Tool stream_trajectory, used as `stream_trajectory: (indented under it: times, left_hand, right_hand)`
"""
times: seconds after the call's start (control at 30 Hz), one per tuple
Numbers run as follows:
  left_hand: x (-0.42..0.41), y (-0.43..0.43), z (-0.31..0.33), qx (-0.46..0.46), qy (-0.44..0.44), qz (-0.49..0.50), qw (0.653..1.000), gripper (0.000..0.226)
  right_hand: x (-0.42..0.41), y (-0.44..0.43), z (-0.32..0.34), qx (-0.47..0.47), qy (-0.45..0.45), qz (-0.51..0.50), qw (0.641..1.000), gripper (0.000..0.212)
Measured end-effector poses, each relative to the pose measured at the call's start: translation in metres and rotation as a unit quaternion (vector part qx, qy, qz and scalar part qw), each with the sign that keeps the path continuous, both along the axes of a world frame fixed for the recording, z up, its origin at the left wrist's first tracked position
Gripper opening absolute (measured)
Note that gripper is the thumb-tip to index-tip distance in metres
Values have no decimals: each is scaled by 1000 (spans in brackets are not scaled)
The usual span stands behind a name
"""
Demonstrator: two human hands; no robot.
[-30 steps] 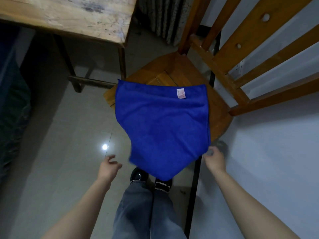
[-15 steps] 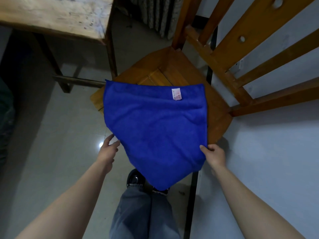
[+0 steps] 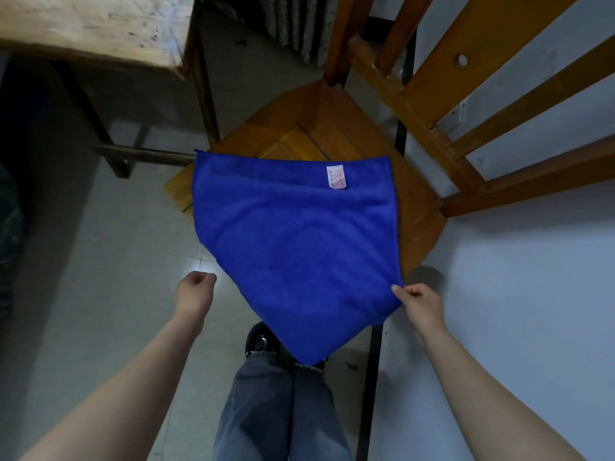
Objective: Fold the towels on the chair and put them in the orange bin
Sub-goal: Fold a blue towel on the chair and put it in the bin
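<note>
I see the blue microfibre towel [image 3: 293, 247] spread on the orange-brown wooden chair [image 3: 332, 134] seat, its near corner overhanging the seat's front corner. My right hand [image 3: 421, 306] pinches its right corner. My left hand [image 3: 194, 292], fingers curled, holds nothing, just left of the towel.

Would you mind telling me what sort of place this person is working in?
Probably a room in a home or small workshop, though I cannot be sure: a blue towel lies on a wooden chair by a pale wall, a worn wooden table stands beside it, and the floor is tiled.
</note>
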State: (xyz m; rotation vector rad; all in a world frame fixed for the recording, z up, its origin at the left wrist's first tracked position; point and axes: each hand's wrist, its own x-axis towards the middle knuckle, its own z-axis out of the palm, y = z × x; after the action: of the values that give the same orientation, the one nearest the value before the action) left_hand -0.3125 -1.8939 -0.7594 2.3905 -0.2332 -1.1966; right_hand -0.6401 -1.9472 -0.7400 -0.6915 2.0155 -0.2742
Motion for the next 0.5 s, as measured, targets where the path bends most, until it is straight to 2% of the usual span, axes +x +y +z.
stream_trajectory:
  times: [0.03,0.1,0.17,0.2,0.3,0.37,0.43,0.5]
  left_hand:
    - [-1,1,2,-6,-28,-12,1000,15]
    - [0,-5,11,-32,-92,-18,995,10]
    - [4,-24,22,-51,-168,-57,983,34]
    - [6,-37,28,-68,-195,-84,975,39]
    - [16,-84,35,-129,-207,-167,955,40]
    - [28,-118,32,-127,-229,-220,940,42]
    - [41,-143,28,-106,-264,-286,915,46]
    - [50,-162,22,-59,-278,-392,875,52]
  right_hand:
    - [2,-2,1,10,11,7,1000,9]
    - [8,-16,4,0,46,39,998,30]
    - [19,-41,14,-52,105,109,987,40]
    - [26,-55,19,-84,136,148,976,39]
    - [50,-103,29,-158,173,229,945,36]
    - [64,-135,24,-175,172,274,930,42]
    - [72,-160,19,-166,197,365,895,48]
    - [74,-178,11,-133,235,466,843,54]
